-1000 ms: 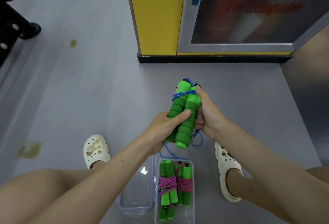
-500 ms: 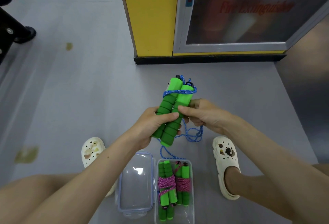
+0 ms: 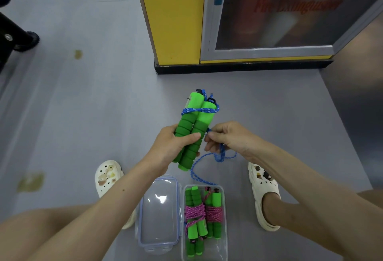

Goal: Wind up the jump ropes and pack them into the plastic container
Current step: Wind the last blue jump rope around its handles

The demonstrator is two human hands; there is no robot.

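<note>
My left hand (image 3: 173,146) grips two green foam jump-rope handles (image 3: 191,128), held side by side and tilted away from me. One turn of blue rope (image 3: 199,111) circles their upper ends. My right hand (image 3: 228,138) pinches the blue rope just right of the handles, and loose loops of the rope (image 3: 209,163) hang below it. On the floor between my feet stands the clear plastic container (image 3: 204,248). It holds two wound ropes with green handles and pink cord (image 3: 204,214).
The container's clear lid (image 3: 158,217) lies open to its left. My feet in white clogs (image 3: 106,177) (image 3: 264,186) flank the container. A yellow and grey fire-extinguisher cabinet (image 3: 228,22) stands ahead. A black wheeled leg (image 3: 22,36) is at far left.
My right hand came off the handles, dropped lower and took the blue rope beside them. The handle bundle moved slightly left and down in my left hand.
</note>
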